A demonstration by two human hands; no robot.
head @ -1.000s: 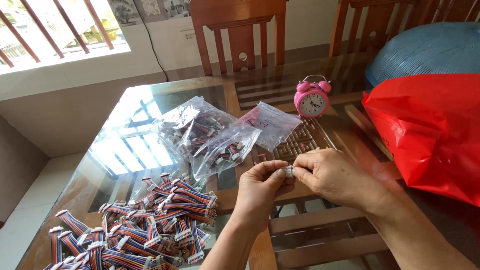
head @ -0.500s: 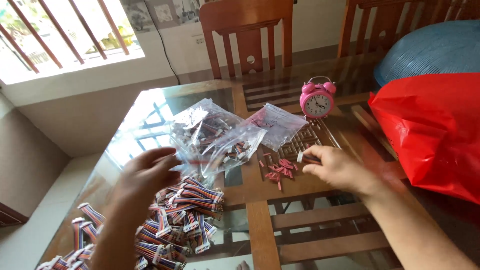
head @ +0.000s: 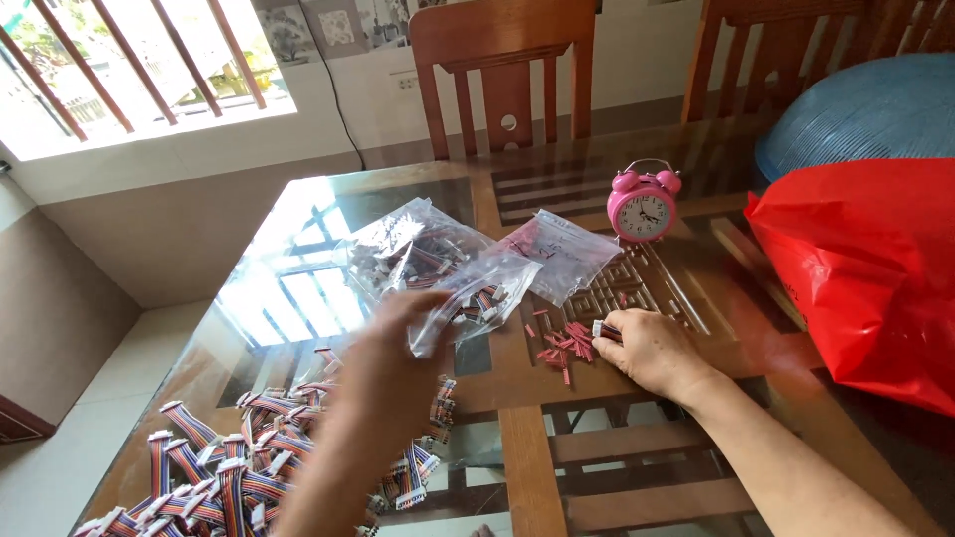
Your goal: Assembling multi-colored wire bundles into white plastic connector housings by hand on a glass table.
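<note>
A glass-topped wooden surface (head: 298, 278) stands by a barred window, with chairs behind it. A small heap of red connector pieces (head: 563, 343) lies near its middle, just left of the right hand (head: 652, 350), whose fingers (head: 609, 330) are curled and pinch one small piece at the heap's edge. The left hand (head: 393, 363), blurred, hovers over a pile of striped ribbon cables (head: 239, 467); whether it grips anything I cannot tell. Clear plastic bags (head: 448, 264) lie beyond, then a pink alarm clock (head: 644, 206) and a red bag (head: 865, 268).

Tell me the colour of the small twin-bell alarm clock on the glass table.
The small twin-bell alarm clock is pink with a white face, seen in the head view.
</note>
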